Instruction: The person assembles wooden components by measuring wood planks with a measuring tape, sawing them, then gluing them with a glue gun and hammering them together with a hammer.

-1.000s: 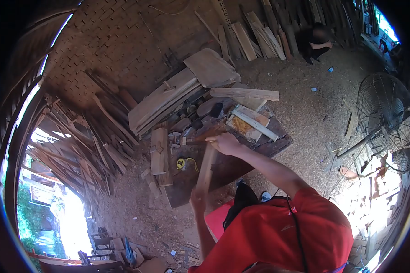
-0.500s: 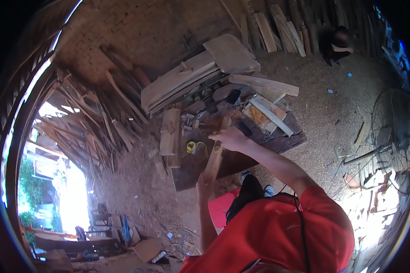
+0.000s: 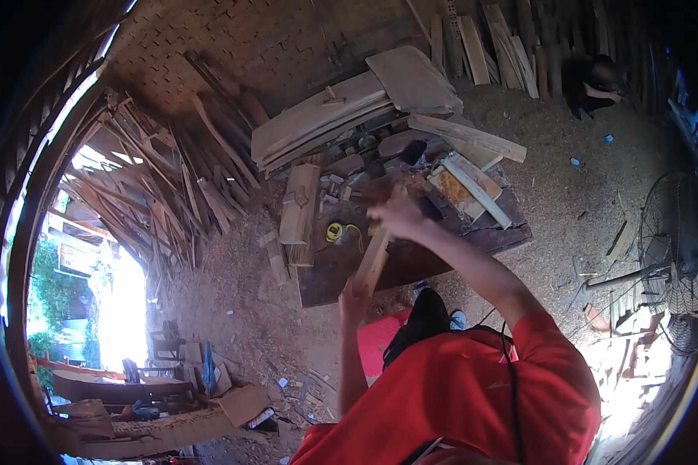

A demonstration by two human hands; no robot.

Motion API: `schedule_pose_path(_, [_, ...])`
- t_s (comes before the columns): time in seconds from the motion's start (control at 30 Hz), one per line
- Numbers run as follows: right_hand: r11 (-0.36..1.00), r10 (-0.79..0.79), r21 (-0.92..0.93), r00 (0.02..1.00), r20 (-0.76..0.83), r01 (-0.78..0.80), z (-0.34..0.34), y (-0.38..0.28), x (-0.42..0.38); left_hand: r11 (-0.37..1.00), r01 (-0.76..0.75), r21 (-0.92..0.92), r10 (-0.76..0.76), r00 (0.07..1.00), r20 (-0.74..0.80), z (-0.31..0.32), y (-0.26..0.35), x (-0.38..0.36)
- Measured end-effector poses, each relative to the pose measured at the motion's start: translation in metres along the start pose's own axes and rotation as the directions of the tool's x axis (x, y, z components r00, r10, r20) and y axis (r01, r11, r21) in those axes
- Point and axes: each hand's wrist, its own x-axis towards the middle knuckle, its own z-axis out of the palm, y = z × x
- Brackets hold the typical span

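A narrow wooden piece [image 3: 374, 260] slants over the dark low worktable [image 3: 329, 283]. My left hand [image 3: 354, 301] is closed around its near end. Farther up the same piece, my right hand [image 3: 399, 216] lies across the wood, its fingers bent and pressed together. Motion blurs those fingers, and what sits under them is not clear. Just left of the piece rests a yellow tape measure [image 3: 335, 232] with a bit of its tape out. Small wood blocks [image 3: 333, 188] lie beyond it.
Boards [image 3: 318, 124] are stacked behind the worktable, with a wood block [image 3: 298, 205] at its left. A framed wooden piece [image 3: 477, 190] lies at the right. Scrap timber [image 3: 151, 170] leans at left, a wire fan cage [image 3: 667, 248] stands right. Another person [image 3: 593, 84] crouches far back.
The whole view has shifted slightly, moving the worktable up and to the right. My left hand keeps its hold on the wooden piece. My right hand stays over the wood, more blurred now.
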Motion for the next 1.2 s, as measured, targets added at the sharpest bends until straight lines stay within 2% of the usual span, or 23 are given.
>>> schedule_pose_path(0.03, [0.991,-0.130,-0.040,0.991,0.019,0.131,0.008,-0.007,-0.002,1.000,-0.018,0.004,0.018,1.000,0.002,0.000,-0.002,0.001])
schedule_pose_path(0.13, [0.984,-0.082,0.166,0.992,0.095,0.065,-0.021,-0.015,-0.017,0.999,-0.043,0.012,0.043,0.999,-0.009,0.001,-0.007,0.000])
schedule_pose_path(0.17, [0.975,0.064,0.202,0.986,0.155,-0.095,-0.060,-0.023,-0.016,0.999,-0.034,0.011,0.035,0.999,-0.023,0.003,-0.004,-0.001])
schedule_pose_path(0.23, [0.981,0.132,0.151,0.991,-0.034,-0.125,-0.030,0.025,-0.002,1.000,-0.003,0.008,0.003,1.000,-0.030,0.005,0.001,-0.004])
schedule_pose_path(0.33, [0.998,0.067,-0.005,0.995,0.071,-0.067,-0.025,-0.004,-0.002,1.000,0.011,0.024,-0.011,1.000,-0.020,0.001,0.003,-0.003])
schedule_pose_path(0.4, [0.992,-0.123,-0.013,0.978,0.167,0.127,-0.007,-0.053,-0.022,0.999,-0.028,0.042,0.030,0.999,-0.031,0.002,0.002,-0.003])
schedule_pose_path(0.43, [0.979,-0.197,-0.006,0.947,0.254,0.205,-0.002,-0.079,-0.032,0.998,0.014,0.058,-0.014,1.000,0.002,0.002,-0.002,-0.003])
schedule_pose_path(0.47, [0.953,-0.278,0.197,0.925,0.260,0.231,-0.003,-0.097,-0.042,0.996,0.054,0.074,-0.057,0.998,0.031,0.003,-0.007,-0.002])
schedule_pose_path(0.5, [0.947,-0.272,0.240,0.930,0.246,0.214,-0.007,-0.096,-0.044,0.991,0.096,0.091,-0.101,0.993,0.058,0.003,-0.008,-0.003])
schedule_pose_path(0.57, [0.926,-0.263,0.329,0.941,0.214,0.185,-0.016,-0.086,-0.044,0.998,-0.036,0.054,0.037,0.999,-0.021,0.009,-0.008,-0.005])
schedule_pose_path(0.6, [0.961,-0.164,0.253,0.963,0.213,0.107,-0.020,-0.065,-0.033,0.994,-0.101,0.042,0.104,0.993,-0.062,0.009,-0.005,-0.005])
schedule_pose_path(0.63, [0.962,-0.035,0.273,0.985,0.171,-0.014,-0.045,-0.055,-0.028,0.996,-0.078,0.037,0.080,0.995,-0.057,0.005,-0.002,-0.006])
schedule_pose_path(0.67, [0.948,0.107,0.299,0.994,0.024,-0.109,-0.028,-0.030,-0.022,0.998,-0.053,0.028,0.054,0.997,-0.051,0.003,0.004,-0.005])
schedule_pose_path(0.77, [0.997,0.070,0.011,0.996,0.048,-0.070,-0.014,-0.035,-0.025,0.999,-0.045,0.009,0.045,0.998,-0.043,0.004,0.004,-0.005])
schedule_pose_path(0.8, [0.999,0.015,0.038,0.993,0.119,-0.020,-0.023,-0.065,-0.034,0.998,-0.057,0.008,0.057,0.998,-0.038,0.003,0.002,-0.003])
schedule_pose_path(0.83, [0.983,-0.149,0.111,0.988,0.050,0.143,0.022,-0.065,-0.043,1.000,-0.018,-0.003,0.018,1.000,-0.010,0.001,0.003,-0.001])
schedule_pose_path(0.87, [0.975,-0.188,0.158,0.961,0.203,0.158,0.000,-0.097,-0.051,1.000,0.026,-0.014,-0.026,0.999,0.021,-0.002,0.005,-0.002])
schedule_pose_path(0.9, [0.893,-0.395,0.286,0.910,0.128,0.348,-0.006,-0.108,-0.060,0.997,0.072,-0.023,-0.070,0.996,0.052,-0.001,0.004,-0.004])
schedule_pose_path(0.97, [0.843,-0.376,0.489,0.896,0.236,0.225,-0.020,-0.099,-0.057,0.999,-0.030,0.031,0.030,0.999,-0.021,0.007,-0.008,-0.006])
schedule_pose_path(1.07, [0.894,-0.063,0.447,0.987,0.151,-0.012,-0.023,-0.038,-0.031,0.997,-0.076,0.024,0.077,0.995,-0.065,0.003,-0.003,-0.002])
schedule_pose_path(1.1, [0.891,0.062,0.447,0.997,0.054,-0.080,-0.027,-0.032,-0.029,0.997,-0.073,-0.001,0.073,0.995,-0.068,0.003,-0.002,-0.001])
schedule_pose_path(1.17, [0.927,0.078,0.363,0.995,0.063,-0.095,-0.020,-0.042,-0.037,0.999,-0.048,-0.012,0.048,0.997,-0.055,0.004,-0.009,0.002])
schedule_pose_path(1.2, [0.937,0.054,0.331,0.983,0.174,-0.110,-0.019,-0.060,-0.043,0.999,-0.038,-0.015,0.038,0.998,-0.047,0.004,-0.013,0.006])
